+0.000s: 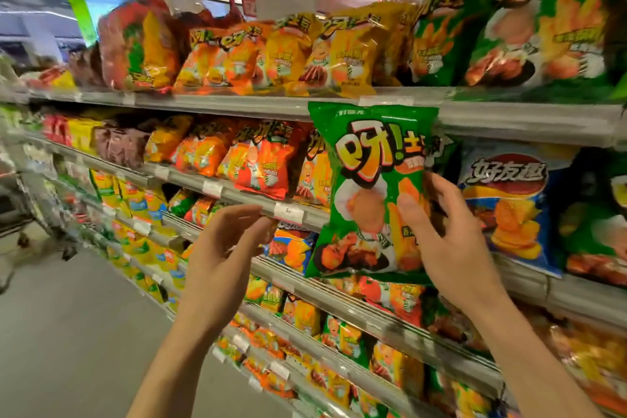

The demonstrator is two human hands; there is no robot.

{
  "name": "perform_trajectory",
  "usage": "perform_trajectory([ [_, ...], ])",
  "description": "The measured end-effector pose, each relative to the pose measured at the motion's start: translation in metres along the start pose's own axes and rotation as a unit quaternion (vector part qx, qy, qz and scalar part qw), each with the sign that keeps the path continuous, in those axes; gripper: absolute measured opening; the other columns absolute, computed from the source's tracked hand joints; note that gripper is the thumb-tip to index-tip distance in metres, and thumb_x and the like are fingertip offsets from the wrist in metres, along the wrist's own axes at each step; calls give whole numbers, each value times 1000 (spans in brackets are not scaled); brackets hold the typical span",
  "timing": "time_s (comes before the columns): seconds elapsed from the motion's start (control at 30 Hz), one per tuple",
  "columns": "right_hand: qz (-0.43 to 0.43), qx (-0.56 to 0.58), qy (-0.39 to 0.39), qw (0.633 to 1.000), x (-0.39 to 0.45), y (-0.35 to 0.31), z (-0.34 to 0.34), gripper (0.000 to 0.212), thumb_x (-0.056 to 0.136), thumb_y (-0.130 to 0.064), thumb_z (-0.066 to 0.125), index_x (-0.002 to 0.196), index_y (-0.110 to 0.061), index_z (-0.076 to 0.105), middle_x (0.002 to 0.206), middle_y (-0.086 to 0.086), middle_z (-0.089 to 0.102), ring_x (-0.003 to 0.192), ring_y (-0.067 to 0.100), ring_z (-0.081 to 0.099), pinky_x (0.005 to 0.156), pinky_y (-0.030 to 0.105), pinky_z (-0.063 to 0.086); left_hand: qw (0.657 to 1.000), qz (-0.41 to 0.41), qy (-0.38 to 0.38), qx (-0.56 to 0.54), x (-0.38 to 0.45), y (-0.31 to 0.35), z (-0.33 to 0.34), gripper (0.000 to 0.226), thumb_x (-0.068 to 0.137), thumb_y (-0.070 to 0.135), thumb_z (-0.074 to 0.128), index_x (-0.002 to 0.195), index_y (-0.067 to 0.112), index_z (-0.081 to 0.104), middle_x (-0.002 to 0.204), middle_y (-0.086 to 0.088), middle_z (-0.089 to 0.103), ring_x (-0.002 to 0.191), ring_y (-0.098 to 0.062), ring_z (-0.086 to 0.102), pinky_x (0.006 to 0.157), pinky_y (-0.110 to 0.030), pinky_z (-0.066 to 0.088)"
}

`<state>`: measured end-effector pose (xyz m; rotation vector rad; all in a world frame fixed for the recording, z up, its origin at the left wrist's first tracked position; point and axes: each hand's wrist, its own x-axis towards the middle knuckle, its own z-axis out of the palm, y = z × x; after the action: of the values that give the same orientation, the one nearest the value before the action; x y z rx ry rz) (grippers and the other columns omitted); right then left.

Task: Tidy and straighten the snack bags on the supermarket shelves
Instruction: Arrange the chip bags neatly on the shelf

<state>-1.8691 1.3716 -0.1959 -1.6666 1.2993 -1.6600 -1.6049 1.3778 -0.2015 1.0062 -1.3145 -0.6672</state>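
Note:
My right hand [448, 237] grips a green snack bag [366, 187] by its right edge, thumb on the front, and holds it upright in front of the second shelf [529, 119]. My left hand [224, 248] hovers to the left of the bag with relaxed fingers, not touching it and holding nothing. Larger green bags [529, 20] of the same brand stand on the top shelf at the right. Orange and yellow bags [271, 54] fill the top shelf to their left.
A blue chip bag [505, 204] stands just right of the held bag. Red and orange bags [258, 156] line the second shelf to the left. Lower shelves [356, 312] carry several small bags. The grey aisle floor [68, 332] lies at the lower left.

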Motion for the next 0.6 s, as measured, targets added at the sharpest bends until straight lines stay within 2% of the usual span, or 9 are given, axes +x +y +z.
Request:
perform_trajectory([
  [0.07, -4, -5, 7, 1000, 13, -1, 15, 60, 94, -50, 58, 148, -28, 44, 121, -32, 57, 104, -27, 53, 78, 1, 46, 1000, 9, -10, 1, 23, -8, -10, 20, 83, 45, 70, 101, 36, 70, 101, -1, 77, 96, -18, 74, 84, -37, 55],
  [0.17, -4, -22, 15, 1000, 24, -7, 30, 60, 90, -58, 57, 145, -38, 43, 118, -36, 62, 108, -15, 60, 84, 15, 53, 999, 23, -17, -20, 49, -18, -20, 30, 78, 50, 74, 102, 32, 71, 99, -4, 77, 92, -20, 74, 85, -40, 56],
  [0.27, -14, -48, 30, 998, 31, -16, 40, 49, 88, -60, 55, 134, -52, 40, 116, -48, 57, 110, -14, 61, 84, 16, 52, 998, 25, -27, -50, 77, -25, -22, 32, 85, 45, 78, 107, 24, 69, 99, -6, 77, 90, -22, 73, 85, -42, 58],
  [0.33, -14, -56, 52, 997, 37, -23, 43, 45, 88, -60, 55, 130, -56, 39, 115, -50, 56, 110, -15, 60, 85, 18, 51, 996, 29, -51, -61, 100, -29, -20, 28, 84, 47, 78, 105, 30, 70, 98, -3, 77, 91, -22, 73, 82, -41, 57],
  [0.4, -17, -71, 79, 994, 41, -31, 47, 46, 85, -61, 56, 128, -58, 39, 114, -51, 56, 110, -17, 60, 84, 17, 51, 993, 49, -80, -64, 123, -31, -16, 24, 82, 50, 78, 100, 37, 71, 99, 2, 77, 92, -17, 73, 81, -37, 55],
  [0.47, -13, -83, 111, 990, 45, -41, 50, 46, 83, -62, 56, 126, -59, 40, 111, -54, 55, 108, -20, 59, 80, 12, 51, 989, 68, -113, -67, 148, -30, -11, 19, 87, 41, 77, 103, 31, 71, 96, 6, 76, 88, -14, 72, 77, -33, 55],
  [0.53, -11, -100, 140, 985, 52, -53, 51, 48, 84, -61, 56, 129, -55, 42, 109, -54, 55, 105, -21, 59, 77, 8, 51, 984, 76, -144, -79, 173, -26, -5, 14, 91, 34, 73, 104, 30, 70, 95, 4, 75, 86, -22, 71, 69, -31, 57],
  [0.6, -16, -125, 170, 977, 61, -67, 50, 50, 86, -61, 56, 133, -51, 42, 105, -54, 56, 102, -23, 59, 76, 5, 49, 977, 108, -169, -70, 197, -18, 3, 14, 88, 45, 73, 101, 38, 70, 95, 6, 75, 88, -20, 72, 75, -34, 58],
])
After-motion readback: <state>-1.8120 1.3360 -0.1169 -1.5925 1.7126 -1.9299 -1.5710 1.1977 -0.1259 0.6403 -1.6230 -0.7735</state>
